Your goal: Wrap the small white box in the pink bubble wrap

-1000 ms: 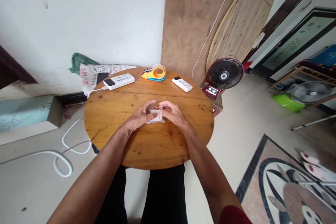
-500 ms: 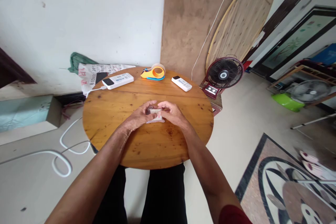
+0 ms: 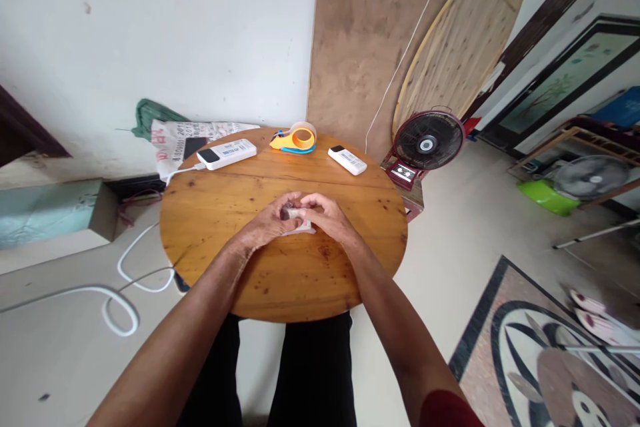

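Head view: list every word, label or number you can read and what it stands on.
Nothing can be read for certain.
Left remote: blue print, too small.
Right remote: print too small.
Printed sack: red characters and digits, blurred.
Small item in the hands: no legible text.

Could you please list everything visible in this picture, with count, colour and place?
small folded item: one, pale, mid-table between both hands
round table: one, wooden
remotes: two, white, far side of table
tape dispenser: one, orange, far edge
fan: one, dark red, floor beyond the table
cable: one, white, floor to the left
left hand: one, on the item
right hand: one, on the item
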### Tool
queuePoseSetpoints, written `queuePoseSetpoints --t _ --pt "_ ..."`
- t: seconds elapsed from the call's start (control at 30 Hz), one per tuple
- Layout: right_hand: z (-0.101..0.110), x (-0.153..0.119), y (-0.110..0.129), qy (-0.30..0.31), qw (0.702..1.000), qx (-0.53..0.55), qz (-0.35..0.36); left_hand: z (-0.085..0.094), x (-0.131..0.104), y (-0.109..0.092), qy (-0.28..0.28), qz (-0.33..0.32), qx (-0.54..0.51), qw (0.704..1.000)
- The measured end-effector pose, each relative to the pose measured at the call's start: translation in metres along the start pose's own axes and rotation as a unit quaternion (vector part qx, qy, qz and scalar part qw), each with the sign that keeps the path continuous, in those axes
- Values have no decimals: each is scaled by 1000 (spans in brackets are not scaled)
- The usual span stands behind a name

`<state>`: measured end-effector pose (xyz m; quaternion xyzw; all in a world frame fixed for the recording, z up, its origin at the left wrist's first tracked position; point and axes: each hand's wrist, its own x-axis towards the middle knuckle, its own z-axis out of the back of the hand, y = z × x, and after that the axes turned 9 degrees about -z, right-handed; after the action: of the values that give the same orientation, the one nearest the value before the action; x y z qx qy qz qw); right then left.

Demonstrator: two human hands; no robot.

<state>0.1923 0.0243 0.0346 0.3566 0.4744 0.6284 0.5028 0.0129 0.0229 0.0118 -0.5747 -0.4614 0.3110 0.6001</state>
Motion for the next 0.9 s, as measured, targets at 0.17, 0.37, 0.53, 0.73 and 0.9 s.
queuePoseSetpoints --t 0.17,0.37,0.53,0.73,0.9 --pt "-5 3 -3 22 997 62 -32 2 -1 -2 -5 10 -12 1000" --pt "-6 1 -1 29 992 106 -58 1 -1 -9 -30 29 -76 996" --pt "-4 1 0 46 993 85 -64 3 0 -6 -27 24 -71 997" --pt "-1 0 2 55 994 73 -58 3 1 -6 -29 29 -82 996" --pt "-5 3 -3 23 995 83 -55 3 0 -5 -34 28 -80 996"
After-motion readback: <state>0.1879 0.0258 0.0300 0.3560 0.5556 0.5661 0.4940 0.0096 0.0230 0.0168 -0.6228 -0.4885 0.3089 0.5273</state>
